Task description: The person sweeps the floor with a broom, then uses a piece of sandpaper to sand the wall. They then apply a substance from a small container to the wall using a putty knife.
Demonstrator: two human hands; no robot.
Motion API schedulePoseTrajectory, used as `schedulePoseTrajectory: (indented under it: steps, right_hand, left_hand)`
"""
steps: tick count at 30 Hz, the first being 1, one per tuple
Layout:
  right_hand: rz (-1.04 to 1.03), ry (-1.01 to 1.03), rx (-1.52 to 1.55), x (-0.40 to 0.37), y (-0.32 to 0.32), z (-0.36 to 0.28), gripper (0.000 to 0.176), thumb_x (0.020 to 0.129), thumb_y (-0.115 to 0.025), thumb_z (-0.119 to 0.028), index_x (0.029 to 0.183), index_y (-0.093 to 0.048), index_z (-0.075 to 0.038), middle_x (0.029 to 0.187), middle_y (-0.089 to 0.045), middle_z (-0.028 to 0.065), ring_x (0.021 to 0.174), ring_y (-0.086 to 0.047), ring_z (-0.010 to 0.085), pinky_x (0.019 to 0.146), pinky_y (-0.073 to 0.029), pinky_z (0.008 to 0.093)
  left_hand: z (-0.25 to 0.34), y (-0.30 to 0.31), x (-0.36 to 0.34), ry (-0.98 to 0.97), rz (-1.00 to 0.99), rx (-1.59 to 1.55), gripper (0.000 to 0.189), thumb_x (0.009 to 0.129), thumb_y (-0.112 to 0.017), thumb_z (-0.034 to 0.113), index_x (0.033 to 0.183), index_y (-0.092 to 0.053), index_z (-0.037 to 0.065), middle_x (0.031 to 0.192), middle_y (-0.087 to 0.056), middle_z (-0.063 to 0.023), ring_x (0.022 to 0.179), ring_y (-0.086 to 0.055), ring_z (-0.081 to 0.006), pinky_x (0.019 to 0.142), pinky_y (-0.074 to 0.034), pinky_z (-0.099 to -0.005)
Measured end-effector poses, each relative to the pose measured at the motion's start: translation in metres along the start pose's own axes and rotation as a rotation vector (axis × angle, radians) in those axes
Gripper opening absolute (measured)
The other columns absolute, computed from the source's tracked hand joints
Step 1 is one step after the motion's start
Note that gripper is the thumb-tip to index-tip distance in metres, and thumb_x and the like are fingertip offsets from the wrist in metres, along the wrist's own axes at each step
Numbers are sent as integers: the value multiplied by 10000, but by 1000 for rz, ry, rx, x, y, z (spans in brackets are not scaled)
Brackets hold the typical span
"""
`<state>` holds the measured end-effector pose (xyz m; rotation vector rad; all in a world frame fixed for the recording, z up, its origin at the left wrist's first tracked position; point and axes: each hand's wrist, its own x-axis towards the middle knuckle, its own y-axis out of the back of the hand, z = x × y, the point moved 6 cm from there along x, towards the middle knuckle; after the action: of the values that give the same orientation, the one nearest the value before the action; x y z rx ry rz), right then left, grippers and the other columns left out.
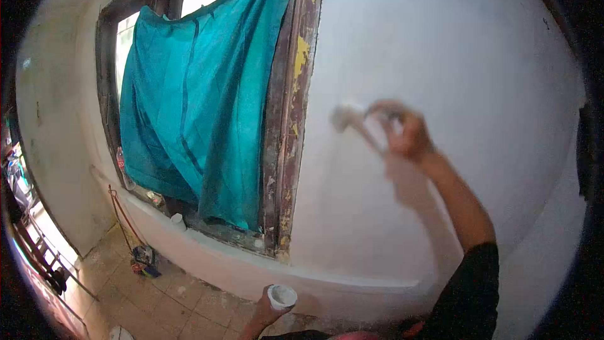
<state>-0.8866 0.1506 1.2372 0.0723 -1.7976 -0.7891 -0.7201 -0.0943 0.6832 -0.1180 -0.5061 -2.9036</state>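
Raised in front of the white wall (390,38), my right hand (409,135) is closed around the handle of a paintbrush (349,118). The brush head points left, at the wall surface, and is blurred by motion; whether its bristles touch the wall I cannot tell. Low in the view, my left hand (265,311) holds a small white cup (282,297) with its open top facing up. Whitish material shows inside the cup.
Left of the painted wall is a window with a worn wooden frame (290,113) and a teal cloth (201,101). A white container (178,221) stands on the sill. Long-handled tools (143,258) rest on the tiled floor (170,296).
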Motion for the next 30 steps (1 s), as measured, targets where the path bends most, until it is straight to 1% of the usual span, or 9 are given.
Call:
schedulePoseTrajectory:
  steps: [2,5,7,10,12,16,24,27,30]
  right_hand:
    - [220,329,-230,65,50,-15,207,1007,-622,-133,1183,-714,-75,1114,-759,142,1070,-731,248,962,-551,361]
    - [558,505,-367,133,115,-47,240,1019,-636,-227,1127,-726,-32,937,-777,118,886,-764,228,824,-582,366]
    - [699,455,-338,180,152,-33,376,1006,-638,-381,1073,-743,-26,939,-771,144,843,-760,249,782,-574,375]
    - [823,333,-195,210,175,-59,265,1039,-601,-233,1049,-709,8,942,-768,151,907,-747,232,746,-590,370]
    - [947,124,-302,256,204,-42,415,1024,-585,-403,1002,-715,-10,886,-757,188,871,-741,308,737,-569,430]
    - [1233,332,-344,301,219,-32,395,983,-612,-377,909,-711,-2,872,-723,250,864,-699,437,766,-546,506]
    - [1160,504,-674,266,269,-19,287,996,-560,-234,950,-706,8,888,-715,268,863,-692,469,730,-539,509]
    - [859,291,-588,312,232,-7,313,1051,-513,-240,1008,-712,-2,967,-730,252,920,-711,420,776,-547,478]
    - [801,674,-298,288,130,-64,239,1035,-544,-168,1148,-697,-24,1102,-741,214,1031,-725,356,870,-565,426]
  left_hand:
    - [-2,-2,2,-18,-8,5,1016,709,-944,430,1429,-366,5,1278,-646,-235,1203,-648,-374,990,-547,-461]
    - [-5,-8,3,8,-28,13,1031,697,-952,424,1430,-364,1,1280,-648,-233,1213,-644,-372,1000,-542,-462]
    - [6,-6,0,50,-36,20,1040,691,-956,419,1430,-361,-6,1278,-649,-234,1216,-643,-370,1004,-541,-462]
    - [12,-3,0,66,-42,-28,1044,689,-958,418,1431,-360,-7,1279,-649,-232,1215,-643,-365,1007,-539,-460]
    - [15,-1,3,86,-43,-47,1046,688,-958,418,1432,-359,-8,1280,-648,-230,1215,-643,-363,1010,-538,-458]
    - [24,3,14,116,-44,-64,1051,685,-960,417,1434,-358,-9,1281,-648,-227,1214,-643,-357,1014,-537,-455]
    - [23,13,36,124,-35,-67,1062,680,-964,416,1437,-355,-11,1285,-647,-222,1213,-642,-345,1023,-533,-449]
    - [27,9,46,108,-41,-59,1065,678,-965,415,1439,-354,-12,1286,-646,-220,1213,-642,-341,1026,-532,-447]
    - [34,3,58,88,-55,-42,1069,676,-966,415,1440,-353,-13,1287,-646,-218,1212,-642,-337,1029,-531,-444]
